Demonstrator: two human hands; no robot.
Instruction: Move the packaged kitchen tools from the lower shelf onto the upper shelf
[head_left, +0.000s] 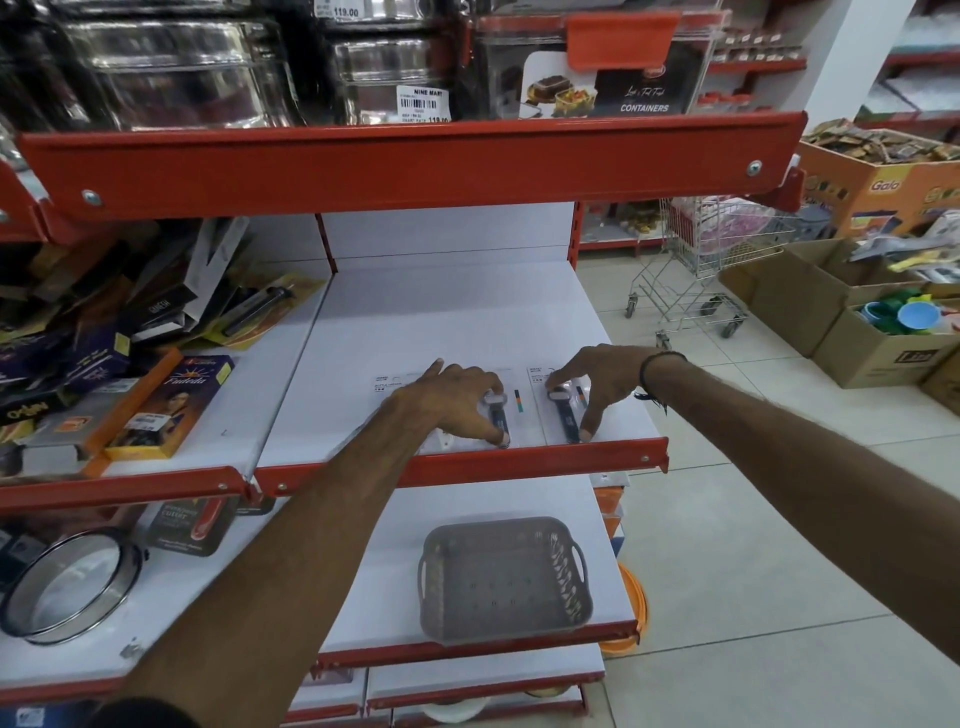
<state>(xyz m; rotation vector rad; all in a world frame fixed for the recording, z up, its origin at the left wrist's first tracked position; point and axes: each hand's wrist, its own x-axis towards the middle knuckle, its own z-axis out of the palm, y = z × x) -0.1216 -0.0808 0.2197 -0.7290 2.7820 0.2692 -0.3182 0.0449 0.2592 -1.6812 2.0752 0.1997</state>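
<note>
Two white-carded packaged kitchen tools lie flat near the front of the upper white shelf (447, 312). My left hand (457, 400) rests on the left package (511, 402), fingers spread over its dark-handled tool. My right hand (592, 384) presses on the right package (566, 410), thumb and fingertips at its edges. Both packages sit just behind the red shelf lip (467, 462). On the lower shelf (374, 597) stands an empty grey plastic basket (504, 577).
Boxed and carded goods are piled on the shelf's left section (130, 364). A round sieve (67, 582) lies lower left. Glass containers fill the top shelf (405, 161). A wire trolley (711, 260) and cardboard boxes (857, 322) stand on the tiled floor to the right.
</note>
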